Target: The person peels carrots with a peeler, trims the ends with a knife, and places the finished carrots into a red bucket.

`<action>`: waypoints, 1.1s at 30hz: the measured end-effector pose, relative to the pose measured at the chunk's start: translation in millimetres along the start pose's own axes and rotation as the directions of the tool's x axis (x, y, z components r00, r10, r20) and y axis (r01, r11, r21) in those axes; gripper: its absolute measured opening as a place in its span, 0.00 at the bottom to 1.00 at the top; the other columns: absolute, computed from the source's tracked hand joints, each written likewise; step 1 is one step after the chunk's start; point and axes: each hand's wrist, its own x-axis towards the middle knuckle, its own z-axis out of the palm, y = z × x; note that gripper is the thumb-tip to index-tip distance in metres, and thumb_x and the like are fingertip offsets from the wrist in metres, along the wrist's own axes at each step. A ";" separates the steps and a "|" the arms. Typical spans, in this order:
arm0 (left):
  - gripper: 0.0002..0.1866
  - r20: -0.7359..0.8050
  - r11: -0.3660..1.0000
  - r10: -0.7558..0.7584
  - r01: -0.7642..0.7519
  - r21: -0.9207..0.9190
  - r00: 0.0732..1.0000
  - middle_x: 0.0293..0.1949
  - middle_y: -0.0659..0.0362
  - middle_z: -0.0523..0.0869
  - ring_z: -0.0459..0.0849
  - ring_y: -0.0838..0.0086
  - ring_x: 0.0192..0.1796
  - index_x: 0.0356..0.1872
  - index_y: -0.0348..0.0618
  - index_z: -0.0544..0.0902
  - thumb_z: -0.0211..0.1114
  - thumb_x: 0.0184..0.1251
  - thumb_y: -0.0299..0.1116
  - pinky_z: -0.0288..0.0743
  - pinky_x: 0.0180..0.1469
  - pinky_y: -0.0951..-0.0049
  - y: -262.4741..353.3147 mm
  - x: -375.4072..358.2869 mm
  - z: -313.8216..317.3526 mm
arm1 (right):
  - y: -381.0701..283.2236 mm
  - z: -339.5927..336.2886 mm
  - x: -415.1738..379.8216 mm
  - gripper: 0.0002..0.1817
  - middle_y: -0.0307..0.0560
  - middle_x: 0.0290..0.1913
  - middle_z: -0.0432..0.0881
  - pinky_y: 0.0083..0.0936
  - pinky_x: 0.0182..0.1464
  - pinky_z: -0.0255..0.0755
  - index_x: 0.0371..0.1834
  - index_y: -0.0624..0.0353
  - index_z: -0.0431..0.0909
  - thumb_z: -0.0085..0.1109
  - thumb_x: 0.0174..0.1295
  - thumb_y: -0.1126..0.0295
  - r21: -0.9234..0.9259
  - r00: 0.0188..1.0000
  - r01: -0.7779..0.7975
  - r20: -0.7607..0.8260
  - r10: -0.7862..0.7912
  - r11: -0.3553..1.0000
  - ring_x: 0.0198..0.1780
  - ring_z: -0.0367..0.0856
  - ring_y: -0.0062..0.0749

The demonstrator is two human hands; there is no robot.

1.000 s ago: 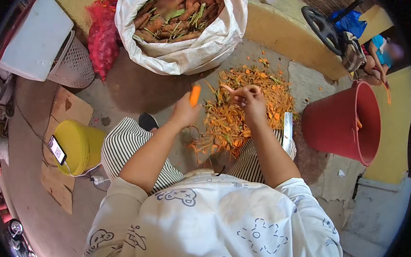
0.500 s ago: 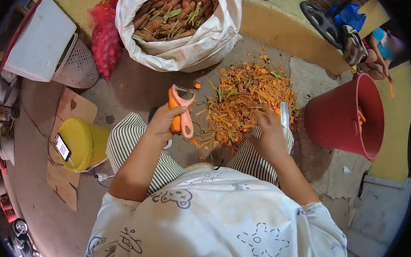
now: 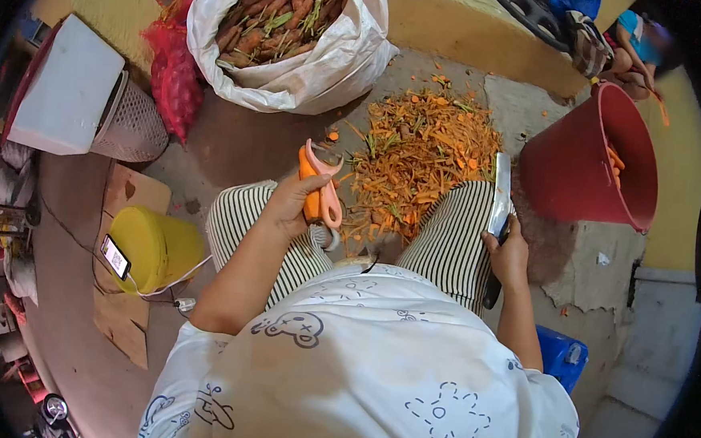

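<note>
My left hand (image 3: 293,206) is closed around an orange carrot (image 3: 309,186) and a pink peeler (image 3: 331,202) together, above my left knee. On the other side, my right hand (image 3: 510,254) grips a knife (image 3: 502,188) beside my right thigh. Its wide metal blade points away from me, and part of the dark handle shows below the hand. Between and beyond my knees lies a heap of carrot peelings (image 3: 427,151) with orange slices and green bits among them.
A white sack (image 3: 294,91) of unpeeled carrots stands ahead. At right, a red bucket (image 3: 562,164) holds orange carrots. A yellow bucket (image 3: 160,247) with a phone (image 3: 115,258) on it stands left. A blue container (image 3: 559,356) is behind my right arm. Another person (image 3: 638,52) sits far right.
My right hand has moved right and back from above the peelings and closed on the knife. The left still holds carrot and peeler. The view has shifted slightly.
</note>
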 end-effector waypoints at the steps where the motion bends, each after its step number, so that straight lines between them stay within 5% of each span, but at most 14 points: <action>1: 0.18 0.003 1.000 -0.007 0.007 0.004 1.000 0.32 0.56 0.77 0.76 0.73 0.33 0.42 0.37 0.68 0.60 0.51 0.31 0.73 0.35 0.73 -1.3 -1.1 0.8 | -1.0 -2.0 -1.7 0.33 0.66 0.41 0.73 0.33 0.46 0.66 0.54 0.67 0.58 0.59 0.46 0.63 0.004 1.000 -0.022 0.002 0.022 1.000 0.45 0.72 0.52; 10: 0.18 0.054 0.998 -0.043 0.040 0.044 0.998 0.33 0.54 0.77 0.77 0.73 0.32 0.43 0.35 0.67 0.60 0.52 0.30 0.74 0.33 0.74 -8.1 2.8 11.8 | 5.9 -4.9 -12.7 0.33 0.67 0.43 0.71 0.34 0.46 0.66 0.53 0.69 0.59 0.60 0.45 0.65 0.018 0.998 -0.059 -0.029 0.060 0.998 0.45 0.72 0.52; 13: 0.19 0.045 0.999 0.001 -0.003 0.043 0.999 0.32 0.54 0.77 0.77 0.73 0.32 0.43 0.35 0.67 0.60 0.52 0.31 0.74 0.33 0.74 -3.1 -1.5 15.0 | 17.6 4.4 -11.7 0.30 0.62 0.42 0.74 0.31 0.44 0.67 0.50 0.70 0.61 0.61 0.44 0.68 0.147 0.994 -0.005 -0.105 0.020 0.989 0.42 0.75 0.47; 16: 0.19 0.072 0.999 -0.015 0.011 0.051 0.997 0.32 0.53 0.77 0.78 0.71 0.31 0.43 0.36 0.67 0.60 0.51 0.31 0.75 0.32 0.73 2.4 -6.3 14.3 | 3.9 3.3 -13.1 0.28 0.54 0.38 0.75 0.26 0.39 0.69 0.48 0.71 0.63 0.60 0.42 0.73 0.518 0.983 0.166 -0.151 -0.101 0.839 0.35 0.76 0.36; 17: 0.19 0.084 0.998 -0.034 0.030 0.048 0.996 0.31 0.53 0.77 0.78 0.70 0.30 0.43 0.36 0.67 0.60 0.51 0.31 0.75 0.32 0.73 4.8 -7.8 14.8 | -12.7 -2.8 -17.8 0.27 0.47 0.32 0.73 0.20 0.34 0.69 0.47 0.71 0.63 0.59 0.41 0.75 0.713 0.996 0.085 -0.072 -0.048 0.696 0.30 0.73 0.25; 19: 0.20 0.094 0.995 -0.066 0.058 0.085 0.993 0.31 0.54 0.76 0.78 0.69 0.31 0.44 0.36 0.66 0.60 0.50 0.30 0.74 0.32 0.70 9.5 -14.2 18.8 | -34.6 -8.9 -12.1 0.26 0.46 0.30 0.72 0.18 0.31 0.68 0.45 0.71 0.64 0.60 0.40 0.75 0.832 0.968 -0.081 0.197 -0.155 0.549 0.27 0.72 0.23; 25: 0.19 0.231 0.961 -0.050 -0.017 0.276 0.972 0.31 0.53 0.78 0.78 0.71 0.32 0.41 0.35 0.68 0.62 0.46 0.27 0.73 0.35 0.74 9.5 -9.3 -0.6 | -104.2 43.3 34.4 0.24 0.41 0.21 0.71 0.17 0.19 0.63 0.37 0.67 0.68 0.63 0.43 0.60 0.672 0.658 -0.169 0.621 -0.425 0.721 0.18 0.68 0.21; 28: 0.19 0.232 0.945 -0.013 -0.064 0.321 0.973 0.31 0.54 0.78 0.78 0.73 0.33 0.40 0.35 0.69 0.64 0.46 0.28 0.73 0.35 0.76 12.3 -1.1 -11.2 | -143.8 76.9 53.6 0.24 0.41 0.20 0.71 0.17 0.18 0.62 0.33 0.66 0.69 0.62 0.44 0.56 0.646 0.669 -0.172 0.631 -0.393 0.744 0.16 0.67 0.20; 33: 0.20 0.232 0.941 -0.029 -0.051 0.333 0.972 0.33 0.55 0.77 0.78 0.74 0.34 0.43 0.35 0.67 0.62 0.48 0.27 0.73 0.36 0.76 23.9 16.0 -28.4 | -184.4 101.7 85.4 0.23 0.41 0.20 0.72 0.15 0.17 0.59 0.33 0.64 0.68 0.66 0.40 0.60 0.781 0.606 -0.183 0.568 -0.557 0.597 0.16 0.66 0.19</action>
